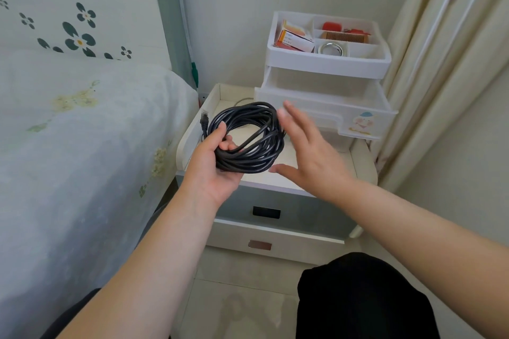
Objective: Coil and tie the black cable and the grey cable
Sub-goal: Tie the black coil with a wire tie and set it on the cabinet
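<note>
- Up close, the left hand [212, 165] grips one round coil of thin black cable [249, 136], thumb over the near side of the bundle and fingertips curled up through its middle; a single dark plug end [204, 121] sticks up just left of the coil.
- The right hand [305, 154] is spread flat, fingers straight and apart, thumb pointing left; it holds nothing and sits just beside the coil's right edge, and whether it touches the loops cannot be told because the fingers are blurred.
- Both hands hover above the white top of a bedside counter [278, 176], which has raised side walls.
- A short stretch of thin grey cable [242, 100] lies on the counter behind the coil, near the back wall; most of it is hidden.
- On the counter's rear right stands one white plastic desk organiser [327, 63] with a divided top tray, and one translucent drawer [325, 107], pulled out, carries a cartoon sticker on its front.
- The tray holds an orange-and-white box [296, 41] whose print is too small to read, one brown comb [344, 36], one red case [332, 26] and one roll of clear tape [332, 49].
- Below the counter top are two drawers [275, 239], each with one recessed handle.
- A bed with a pale flowered cover [82, 132] lies to the left, a cream curtain [440, 63] hangs to the right.
</note>
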`<state>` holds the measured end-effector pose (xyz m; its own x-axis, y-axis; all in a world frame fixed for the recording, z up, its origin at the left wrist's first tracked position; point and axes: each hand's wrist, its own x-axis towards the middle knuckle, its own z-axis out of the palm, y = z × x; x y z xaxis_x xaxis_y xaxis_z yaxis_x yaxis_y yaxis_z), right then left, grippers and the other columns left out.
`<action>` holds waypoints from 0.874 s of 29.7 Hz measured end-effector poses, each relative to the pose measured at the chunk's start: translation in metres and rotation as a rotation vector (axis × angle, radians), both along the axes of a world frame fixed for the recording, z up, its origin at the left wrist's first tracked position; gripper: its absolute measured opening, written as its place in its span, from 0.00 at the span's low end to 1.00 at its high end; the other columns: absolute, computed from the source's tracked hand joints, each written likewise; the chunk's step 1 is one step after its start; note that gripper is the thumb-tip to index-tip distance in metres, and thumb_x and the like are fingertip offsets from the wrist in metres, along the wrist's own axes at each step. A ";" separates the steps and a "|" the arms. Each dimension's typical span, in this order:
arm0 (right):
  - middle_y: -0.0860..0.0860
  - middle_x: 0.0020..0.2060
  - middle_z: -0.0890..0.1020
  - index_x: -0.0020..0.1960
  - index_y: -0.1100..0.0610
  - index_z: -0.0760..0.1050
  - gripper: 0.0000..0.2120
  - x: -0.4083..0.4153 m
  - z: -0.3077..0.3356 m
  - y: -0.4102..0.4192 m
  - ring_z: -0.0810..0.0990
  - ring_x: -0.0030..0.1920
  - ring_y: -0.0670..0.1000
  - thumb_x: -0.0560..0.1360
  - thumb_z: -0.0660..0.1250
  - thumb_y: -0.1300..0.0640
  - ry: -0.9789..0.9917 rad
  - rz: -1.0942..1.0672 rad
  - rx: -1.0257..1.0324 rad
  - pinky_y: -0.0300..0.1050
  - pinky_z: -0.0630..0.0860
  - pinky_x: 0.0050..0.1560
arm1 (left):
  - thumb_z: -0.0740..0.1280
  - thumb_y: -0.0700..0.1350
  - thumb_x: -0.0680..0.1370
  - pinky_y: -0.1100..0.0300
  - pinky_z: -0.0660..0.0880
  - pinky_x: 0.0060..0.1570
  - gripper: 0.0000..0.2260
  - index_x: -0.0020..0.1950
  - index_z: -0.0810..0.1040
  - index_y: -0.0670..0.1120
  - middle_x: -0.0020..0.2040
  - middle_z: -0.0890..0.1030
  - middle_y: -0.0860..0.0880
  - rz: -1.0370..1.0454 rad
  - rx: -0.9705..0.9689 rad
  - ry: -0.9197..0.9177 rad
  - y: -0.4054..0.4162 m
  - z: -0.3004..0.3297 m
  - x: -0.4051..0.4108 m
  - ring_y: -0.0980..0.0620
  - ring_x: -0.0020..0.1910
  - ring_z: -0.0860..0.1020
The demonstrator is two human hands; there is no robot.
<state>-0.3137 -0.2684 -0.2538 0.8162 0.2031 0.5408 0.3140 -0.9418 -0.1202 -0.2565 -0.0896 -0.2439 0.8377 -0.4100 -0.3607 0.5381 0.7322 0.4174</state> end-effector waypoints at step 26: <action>0.50 0.60 0.76 0.66 0.50 0.69 0.24 0.050 0.097 -0.065 0.71 0.62 0.53 0.72 0.69 0.46 0.203 -0.464 -0.094 0.49 0.71 0.51 | 0.50 0.75 0.69 0.39 0.65 0.64 0.33 0.41 0.74 0.45 0.48 0.85 0.46 -0.315 0.451 -0.275 -0.003 -0.015 -0.003 0.47 0.53 0.82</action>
